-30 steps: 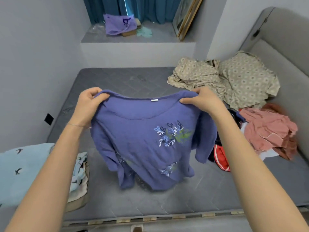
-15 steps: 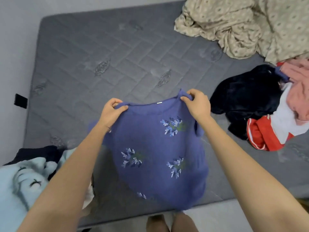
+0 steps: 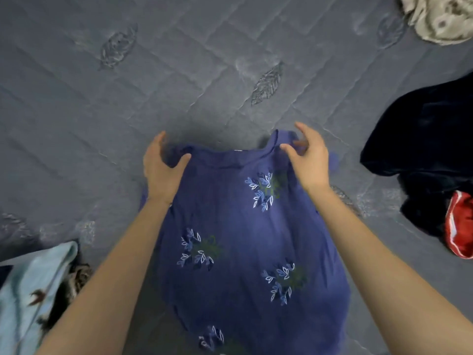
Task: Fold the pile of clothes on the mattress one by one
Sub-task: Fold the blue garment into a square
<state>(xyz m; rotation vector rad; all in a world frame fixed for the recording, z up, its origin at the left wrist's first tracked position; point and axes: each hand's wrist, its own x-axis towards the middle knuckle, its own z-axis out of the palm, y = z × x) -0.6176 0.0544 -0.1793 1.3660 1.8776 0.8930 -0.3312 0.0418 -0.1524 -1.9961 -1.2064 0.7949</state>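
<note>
Lying on mattress: purple top (image 3: 238,226), front side up, spread fairly flat on the grey quilted mattress (image 3: 179,60). The neckline points away from the person and the hem runs out of view at the bottom.
Top, detail: sprigs of white and blue leaves are stitched across the front. A small white tag sits at the back of the neckline.
Left hand (image 3: 161,170): palm down over the shoulder of the top on the left side. The fingers (image 3: 157,143) are straight and loosely together, pointing away, with their tips past the cloth edge and over the mattress. The thumb (image 3: 184,158) is spread wide and lies on the collar edge. Nothing is curled round the cloth.
Right hand (image 3: 313,162): over the other shoulder, at the raised corner of the neckline. The fingers (image 3: 303,129) are apart and only slightly bent, and the thumb (image 3: 285,147) points inward across the collar. No pinch shows. Whether the fingertips touch the cloth, cannot tell.
Forearms: both bare, crossing the side edges of the top.
Pile, right side: dark navy garment (image 3: 422,139), crumpled, with a red and white piece (image 3: 458,226) at its near edge. Both lie apart from the top.
Far right corner: beige patterned cloth (image 3: 440,19), mostly out of view.
Near left: light blue garment (image 3: 28,290) with small dark bird prints, lying at the mattress edge. Something dark and striped lies under it, but too little shows to tell what.
</note>
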